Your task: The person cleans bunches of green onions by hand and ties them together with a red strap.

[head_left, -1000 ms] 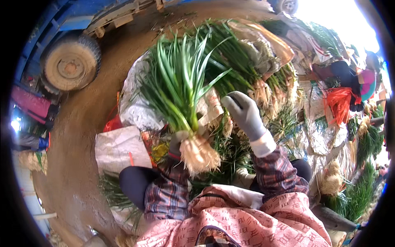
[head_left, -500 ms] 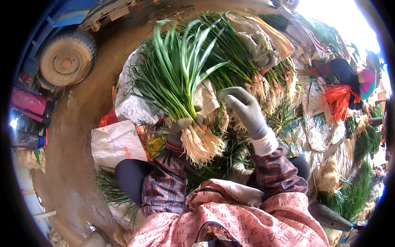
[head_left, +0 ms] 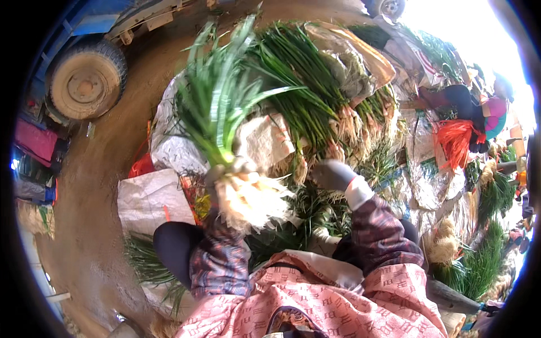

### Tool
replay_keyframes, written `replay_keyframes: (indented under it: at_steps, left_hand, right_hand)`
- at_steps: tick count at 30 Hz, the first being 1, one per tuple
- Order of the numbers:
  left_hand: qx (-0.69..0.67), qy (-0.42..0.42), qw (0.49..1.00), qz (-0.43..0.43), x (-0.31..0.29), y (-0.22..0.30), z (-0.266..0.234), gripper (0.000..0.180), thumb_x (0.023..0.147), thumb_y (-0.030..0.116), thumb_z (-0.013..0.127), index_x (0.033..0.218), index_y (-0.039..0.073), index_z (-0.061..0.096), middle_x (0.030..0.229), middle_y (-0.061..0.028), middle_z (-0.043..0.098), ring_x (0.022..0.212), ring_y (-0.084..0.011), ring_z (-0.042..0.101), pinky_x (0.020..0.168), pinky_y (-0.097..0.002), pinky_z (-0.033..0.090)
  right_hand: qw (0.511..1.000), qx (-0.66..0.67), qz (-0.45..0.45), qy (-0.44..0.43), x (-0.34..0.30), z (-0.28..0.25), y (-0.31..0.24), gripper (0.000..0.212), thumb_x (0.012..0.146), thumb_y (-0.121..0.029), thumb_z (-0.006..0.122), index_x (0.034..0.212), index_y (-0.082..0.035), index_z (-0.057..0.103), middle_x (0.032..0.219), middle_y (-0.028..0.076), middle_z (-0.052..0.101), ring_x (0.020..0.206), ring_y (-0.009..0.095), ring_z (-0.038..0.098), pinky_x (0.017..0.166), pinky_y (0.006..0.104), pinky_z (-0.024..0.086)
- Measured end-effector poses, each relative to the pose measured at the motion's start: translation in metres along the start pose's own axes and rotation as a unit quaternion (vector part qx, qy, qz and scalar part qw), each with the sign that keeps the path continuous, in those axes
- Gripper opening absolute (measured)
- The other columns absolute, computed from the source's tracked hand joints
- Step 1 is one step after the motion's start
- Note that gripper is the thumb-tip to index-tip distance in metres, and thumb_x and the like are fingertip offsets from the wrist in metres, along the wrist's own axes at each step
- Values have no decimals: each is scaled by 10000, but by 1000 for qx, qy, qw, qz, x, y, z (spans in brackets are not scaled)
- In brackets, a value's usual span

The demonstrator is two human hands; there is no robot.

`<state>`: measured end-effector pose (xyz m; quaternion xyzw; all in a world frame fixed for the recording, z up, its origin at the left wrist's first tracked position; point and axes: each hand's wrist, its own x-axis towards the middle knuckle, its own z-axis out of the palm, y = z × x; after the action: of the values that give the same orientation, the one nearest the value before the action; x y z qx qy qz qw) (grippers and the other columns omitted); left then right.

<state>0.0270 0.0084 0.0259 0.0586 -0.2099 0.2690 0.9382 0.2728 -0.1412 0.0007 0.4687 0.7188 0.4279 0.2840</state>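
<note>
Bundle of green spring onions with pale roots [head_left: 225,129] upright in my gloved left hand [head_left: 228,172], grip closed around its base, my grey-gloved right hand [head_left: 332,173] just beside, grip unclear, heaped onions [head_left: 315,96] behind, white woven sack [head_left: 149,197] left.

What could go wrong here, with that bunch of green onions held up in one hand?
The left hand alone grips the bunch of green onions just above its roots, so the tall leaves could tip or stalks slide loose. The right hand reaches low among the piled onions; it might knock some off the heap. Loose stalks could land on the dirt ground.
</note>
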Motion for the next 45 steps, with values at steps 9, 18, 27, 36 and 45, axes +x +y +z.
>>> replay_keyframes:
  at_steps: [9,18,27,36,45]
  left_hand:
    - [91,-8,995,44,25,36,9,829,917,303,611,1531,25,128,1314,-125,503,1144,-252,490,1028,-474,408]
    - [121,92,984,-96,-16,19,-37,424,878,159,574,1265,-7,523,1175,-161,608,1088,-350,592,931,-538,495]
    - [205,217,952,-72,-49,19,-28,383,836,172,603,1118,-83,560,896,-196,674,738,-309,699,660,-398,613]
    - [76,186,970,-136,-43,2,-12,467,818,219,662,1231,28,558,1325,-221,508,1158,-360,563,909,-551,526]
    - [84,169,975,-119,-51,5,-37,439,838,245,707,1195,52,539,1115,-135,573,958,-295,598,824,-473,536]
  right_hand:
    - [627,473,508,-355,37,63,96,637,823,-648,550,992,-62,732,991,208,698,961,354,681,806,438,535]
    - [557,727,364,-170,74,27,112,382,883,-428,651,861,-57,738,624,59,657,551,165,606,625,315,508]
    - [383,879,271,-79,78,-34,29,546,952,-512,541,1188,-36,667,1084,163,696,949,239,657,892,346,499]
    - [-279,955,99,-5,113,-31,-18,475,1010,-397,473,1246,6,561,1121,109,653,1019,233,629,928,351,489]
    - [39,885,461,58,130,-39,-32,259,936,-302,641,974,-46,632,757,-23,587,668,85,527,611,244,435]
